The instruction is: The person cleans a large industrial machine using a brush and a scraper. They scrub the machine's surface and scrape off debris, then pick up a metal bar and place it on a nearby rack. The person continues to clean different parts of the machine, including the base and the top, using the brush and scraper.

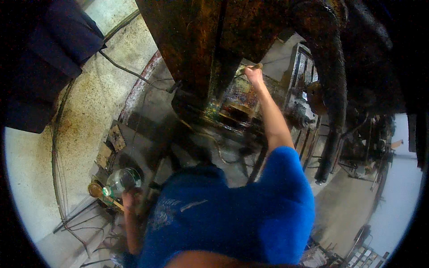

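Note:
My right arm reaches forward to a dark, oily machine (pixel 192 40). At its stained worktable (pixel 241 96), my right hand (pixel 254 77) is closed around a short light-brown piece (pixel 256 66) like a wooden handle; its other end cannot be made out. Low on the left, my left hand (pixel 129 197) is closed against the side of a clear plastic bottle (pixel 123 179), whose green-marked neck points left. Shadow and blur hide most of these fingers. Beside the bottle lie a yellowish stick (pixel 115 204) and a round brown object (pixel 94 190).
A thick dark column-like part (pixel 337 89) hangs right of my right arm, near a slotted metal table (pixel 300 67). Black cables (pixel 56 147) run along the pale, spotted surface at left. A dark cloth-like shape (pixel 53 58) fills the upper left. Clutter lies along the right wall.

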Motion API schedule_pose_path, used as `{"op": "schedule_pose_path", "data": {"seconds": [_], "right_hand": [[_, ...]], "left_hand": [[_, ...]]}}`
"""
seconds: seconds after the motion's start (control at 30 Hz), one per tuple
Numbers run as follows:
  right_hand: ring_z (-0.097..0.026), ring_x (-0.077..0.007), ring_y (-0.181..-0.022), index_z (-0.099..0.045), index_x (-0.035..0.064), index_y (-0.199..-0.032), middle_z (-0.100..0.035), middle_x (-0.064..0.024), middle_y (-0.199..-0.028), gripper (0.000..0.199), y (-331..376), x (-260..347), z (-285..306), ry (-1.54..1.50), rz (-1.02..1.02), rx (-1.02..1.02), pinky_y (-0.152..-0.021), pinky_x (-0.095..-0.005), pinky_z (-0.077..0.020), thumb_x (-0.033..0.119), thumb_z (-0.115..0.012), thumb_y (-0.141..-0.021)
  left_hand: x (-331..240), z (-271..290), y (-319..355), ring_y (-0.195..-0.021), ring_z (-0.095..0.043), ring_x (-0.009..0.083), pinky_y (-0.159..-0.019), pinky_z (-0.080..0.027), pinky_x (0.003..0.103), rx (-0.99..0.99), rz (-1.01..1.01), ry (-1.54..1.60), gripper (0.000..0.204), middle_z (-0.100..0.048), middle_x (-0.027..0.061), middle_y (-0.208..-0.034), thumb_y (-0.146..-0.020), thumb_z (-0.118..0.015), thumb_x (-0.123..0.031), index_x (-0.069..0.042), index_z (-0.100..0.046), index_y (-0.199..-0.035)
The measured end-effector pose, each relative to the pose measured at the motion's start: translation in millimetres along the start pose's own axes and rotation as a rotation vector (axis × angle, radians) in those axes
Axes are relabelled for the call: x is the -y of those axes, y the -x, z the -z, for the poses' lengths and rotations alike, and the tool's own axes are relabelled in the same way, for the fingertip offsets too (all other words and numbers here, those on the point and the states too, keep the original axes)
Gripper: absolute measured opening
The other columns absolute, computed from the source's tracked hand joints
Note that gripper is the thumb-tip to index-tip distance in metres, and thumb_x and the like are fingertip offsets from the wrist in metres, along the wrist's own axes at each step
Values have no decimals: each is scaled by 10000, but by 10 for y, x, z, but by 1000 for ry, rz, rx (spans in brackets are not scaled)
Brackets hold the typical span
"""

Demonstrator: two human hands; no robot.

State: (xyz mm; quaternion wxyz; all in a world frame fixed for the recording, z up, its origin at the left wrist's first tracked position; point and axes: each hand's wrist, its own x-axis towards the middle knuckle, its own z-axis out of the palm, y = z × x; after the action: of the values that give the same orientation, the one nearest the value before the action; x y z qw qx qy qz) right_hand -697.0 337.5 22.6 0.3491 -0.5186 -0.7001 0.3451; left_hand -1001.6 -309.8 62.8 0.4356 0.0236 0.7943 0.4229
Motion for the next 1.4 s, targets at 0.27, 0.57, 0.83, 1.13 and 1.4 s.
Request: {"op": "schedule_pose_path", "data": {"seconds": [0.27, 0.57, 0.83, 1.13, 1.4], "right_hand": [[-392, -96, -532, -480, 54, -561, -429, 23, -537, 209, 428, 334, -392, -508, -24, -272, -475, -294, -344, 173, -502, -731], [-470, -136, -540, -525, 4, -645, -521, -35, -574, 179, 763, 179, -512, -227, -170, -260, -504, -338, -383, 178, -551, -677], [-402, -171, -462, -482, -10, -586, -430, -54, -485, 249, 590, 204, -530, -148, -95, -398, -463, -347, -355, 214, -562, -658], [-384, -83, -502, -466, 28, -578, -443, 17, -553, 190, 1419, 276, -780, -396, -165, -398, -423, -277, -305, 147, -584, -668], [-450, -94, -538, -522, 48, -618, -469, 25, -574, 176, 2022, 666, -213, -610, -98, -409, -474, -256, -356, 180, -562, -728]], "left_hand": [[310, 188, -79, -661, -550, 162, -486, -413, 284, -87, 20, -26, 291, -608, 60, -774, -746, -481, -215, -52, -585, -963], [-16, 117, -35, -711, -549, 185, -507, -415, 321, 59, 128, -75, 235, -595, 53, -805, -714, -552, -200, -42, -578, -885], [-147, 420, -27, -674, -574, 196, -487, -448, 310, 69, 42, -26, 292, -589, 57, -823, -710, -590, -190, -37, -582, -960], [162, 994, -726, -679, -575, 153, -583, -460, 278, 253, -224, -111, 303, -594, 84, -836, -748, -562, -176, -9, -569, -1000], [374, 1139, -932, -732, -584, 188, -650, -471, 308, 408, -462, -294, 344, -601, 75, -847, -759, -567, -175, -20, -536, -1065]]}}
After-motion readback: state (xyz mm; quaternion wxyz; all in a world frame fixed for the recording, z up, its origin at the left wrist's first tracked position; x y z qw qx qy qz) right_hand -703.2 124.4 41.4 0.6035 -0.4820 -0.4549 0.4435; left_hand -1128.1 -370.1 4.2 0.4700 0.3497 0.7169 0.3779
